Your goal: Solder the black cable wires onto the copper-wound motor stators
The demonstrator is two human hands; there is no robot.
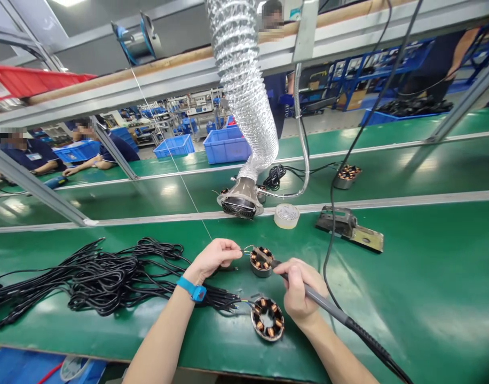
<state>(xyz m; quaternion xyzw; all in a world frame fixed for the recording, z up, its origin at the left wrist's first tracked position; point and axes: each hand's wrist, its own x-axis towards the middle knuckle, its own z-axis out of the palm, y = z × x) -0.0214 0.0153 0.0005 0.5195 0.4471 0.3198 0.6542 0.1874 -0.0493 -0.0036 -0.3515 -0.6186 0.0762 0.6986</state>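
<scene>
My right hand [302,290] is closed round the grey handle of a soldering iron [326,304], whose tip end reaches over a motor stator [261,271] with copper coils. To the left of that stator, my left hand [217,257] is pinched at its fingertips. A thin solder wire [184,184] runs down from a spool [137,44] to this hand, and fine leads stand between the fingertips and the stator. Nearer to me lies a second stator [267,320], with coloured wires meeting a black cable. A blue wrist strap [191,289] is on my left wrist.
Black cables [108,280] are heaped at the left. A fume-extraction duct [244,90] hangs ahead, its fan-like mouth [239,205] low over the bench. Behind the stators are a tape roll [286,216] and an iron stand [351,229]. The iron's cord crosses the right side. Several people work beyond.
</scene>
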